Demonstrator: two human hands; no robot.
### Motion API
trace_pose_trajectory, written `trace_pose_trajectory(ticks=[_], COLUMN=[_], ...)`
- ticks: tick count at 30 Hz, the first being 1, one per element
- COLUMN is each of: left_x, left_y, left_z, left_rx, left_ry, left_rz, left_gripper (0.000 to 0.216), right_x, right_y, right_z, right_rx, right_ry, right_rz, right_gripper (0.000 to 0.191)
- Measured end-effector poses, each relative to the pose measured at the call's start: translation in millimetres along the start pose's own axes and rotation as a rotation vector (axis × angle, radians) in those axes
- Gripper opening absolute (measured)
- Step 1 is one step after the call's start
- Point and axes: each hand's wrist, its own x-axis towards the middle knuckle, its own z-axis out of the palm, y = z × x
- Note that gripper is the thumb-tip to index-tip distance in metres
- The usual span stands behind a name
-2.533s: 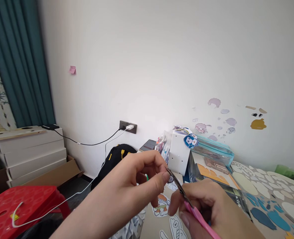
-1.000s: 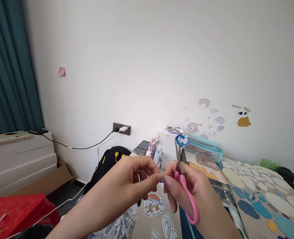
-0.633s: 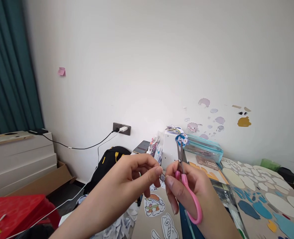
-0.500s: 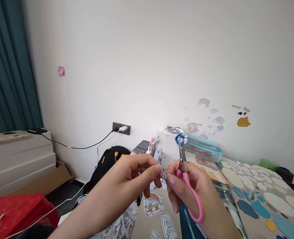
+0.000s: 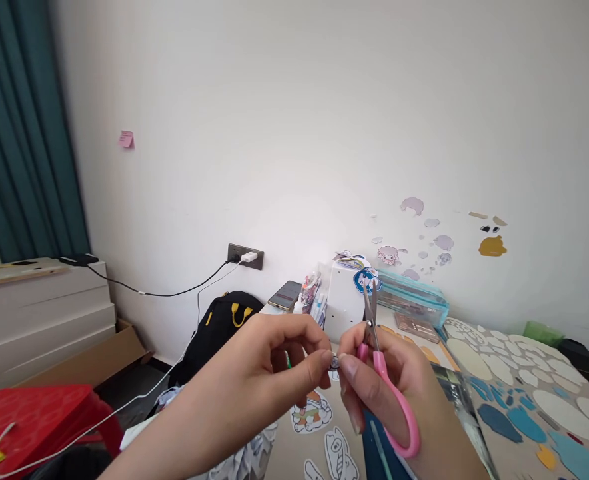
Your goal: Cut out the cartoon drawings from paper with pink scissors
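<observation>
My left hand (image 5: 287, 360) is pinched, thumb against fingers, on a small black-and-white paper cutout (image 5: 334, 361) that is mostly hidden. My right hand (image 5: 374, 387) meets it from the other side, its thumb and fingertips also at the cutout. Pink-handled scissors (image 5: 399, 417) hang on my right hand with the blades pointing up and slightly apart. Below the hands, a colored cartoon cutout (image 5: 312, 413) and an outlined cartoon cutout (image 5: 341, 455) lie on the beige surface.
Behind my hands stand a white box (image 5: 342, 307) and a clear blue pencil case (image 5: 414, 300). A phone (image 5: 285, 295) lies to their left. Several colored shapes cover the board (image 5: 529, 460) at right. A black backpack (image 5: 224, 327) and a red stool (image 5: 39, 427) are at left.
My hands have come slightly lower, and the small cutout now shows between my fingertips. The view has shifted a little. The scissors stay in my right hand.
</observation>
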Motion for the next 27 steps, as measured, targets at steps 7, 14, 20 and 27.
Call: trace_pose_trajectory(ticks=[7,14,20,27], left_x=[0,-4,-6,-7], left_y=[1,1,-2,-1], left_z=[2,8,14,15], left_rx=[-0.106,0.025,0.152,0.209], left_ry=[0.099,0.130,0.157,0.198], left_rz=[0.051,0.076,0.130,0.168], left_gripper=[0.011,0.021,0.024,0.021], right_x=[-4,-7,-9,-9], right_y=[-1,-5,-6,-7], right_z=[5,13,14,16], right_rx=[-0.072,-0.097,-0.126,-0.128], right_ry=[0.109,0.227,0.303,0.302], right_rz=[-0.085,-0.076,-0.115,-0.107], right_gripper=[0.030,0.028,0.030,0.028])
